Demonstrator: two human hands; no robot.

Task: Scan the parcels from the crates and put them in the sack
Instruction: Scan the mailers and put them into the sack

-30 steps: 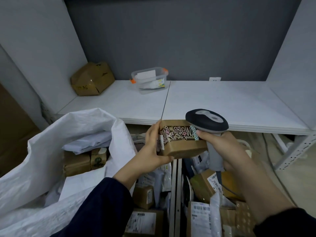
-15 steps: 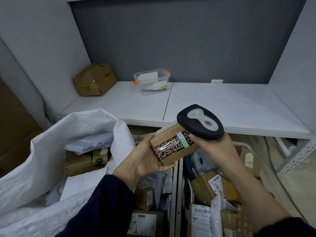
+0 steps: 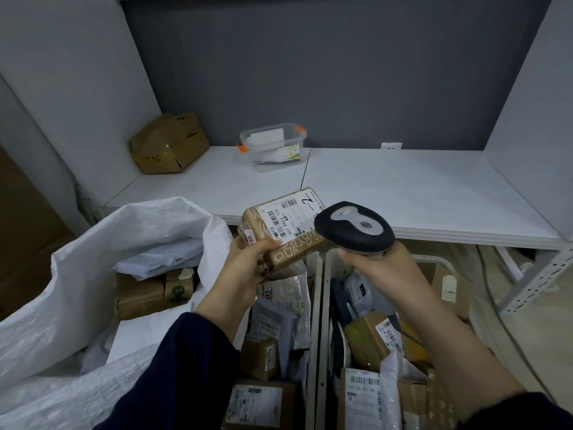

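My left hand [image 3: 245, 268] grips a small brown cardboard parcel [image 3: 285, 225] by its near end, its white barcode label facing up. My right hand [image 3: 381, 268] holds the grey and black barcode scanner [image 3: 356, 226] by its handle, its head right beside the parcel's right end and over part of the label. Below my hands stand two crates [image 3: 316, 305], side by side, filled with several boxes and mailer bags. The open white woven sack [image 3: 93, 243] sits at the left, with brown boxes and white bags inside.
A white shelf [image 3: 403, 187] runs across behind the crates. On it sit a dented brown box [image 3: 169, 144] at the back left and a clear plastic tub with orange clips [image 3: 271, 144]. A white metal shelf leg [image 3: 536, 274] stands at the right.
My left hand has turned the parcel so the barcode label faces up instead of the patterned tape side. The scanner has shifted right, beside the label.
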